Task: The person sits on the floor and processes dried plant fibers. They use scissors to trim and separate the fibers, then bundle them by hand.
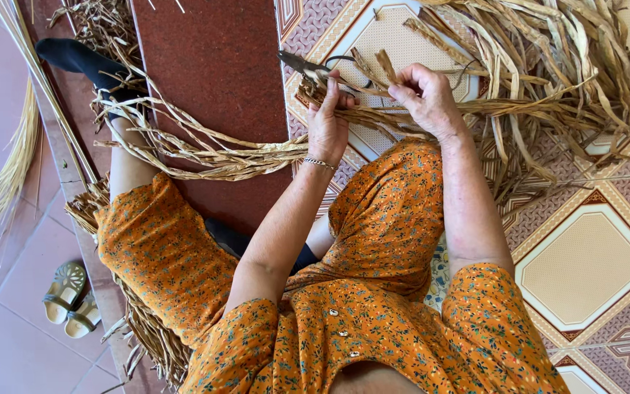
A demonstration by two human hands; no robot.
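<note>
I sit on the floor in an orange flowered dress, one leg in a dark sock [82,62] stretched out to the left. My left hand [327,120], with a thin bracelet at the wrist, grips a braided rope of dried plant strips [213,157] that trails left across my leg. My right hand [426,98] pinches loose dried strips [373,69] just beside the braid's working end. The two hands are close together above my bent knee.
A big pile of dried strips [570,66] lies at the upper right on patterned floor tiles [585,263]. Scissors [308,66] lie on the tile behind my hands. A dark red stone slab [213,66] runs down the middle. Sandals [67,299] and pale straw [1,182] lie at left.
</note>
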